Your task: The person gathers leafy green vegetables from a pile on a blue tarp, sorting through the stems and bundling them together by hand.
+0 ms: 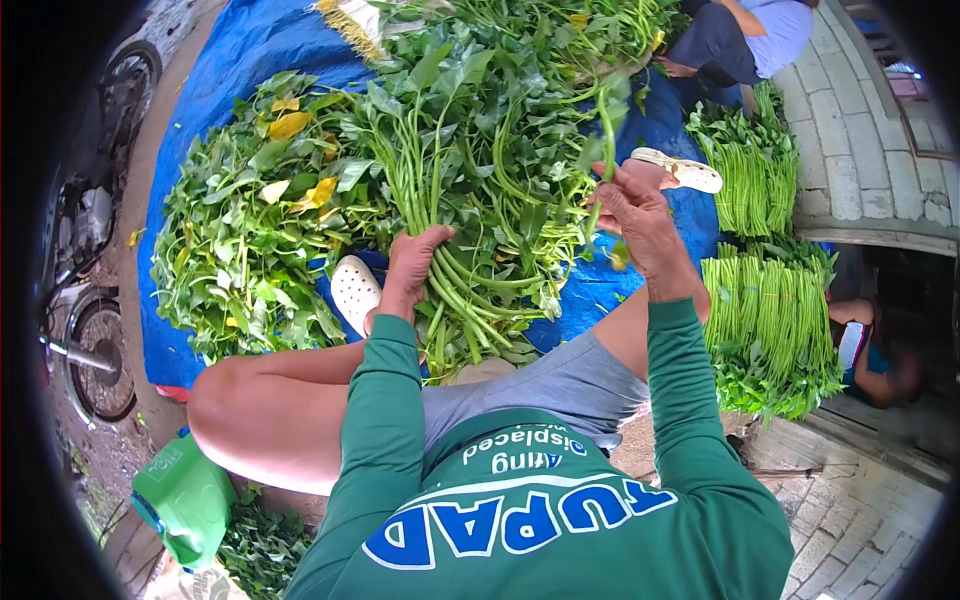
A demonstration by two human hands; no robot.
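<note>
My left hand (410, 268) is closed round a bunch of leafy green stems (405, 170), whose leaves point away from me and whose cut ends lie toward my lap. Off to the right, my right hand (635, 215) pinches a single green stem (608, 125), raised above the tarp and blurred at its leafy top. A large heap of loose greens (500, 110) spreads in front of both hands. More leaves, some yellow, form a pile (240, 220) at the left.
Tied bundles of stems (765, 320) are stacked at the right on and beside the blue tarp (255, 45). A person (750, 40) sits at the top right, another (875, 360) at the right edge. A green jug (185, 495) and motorcycle (95, 230) are at the left.
</note>
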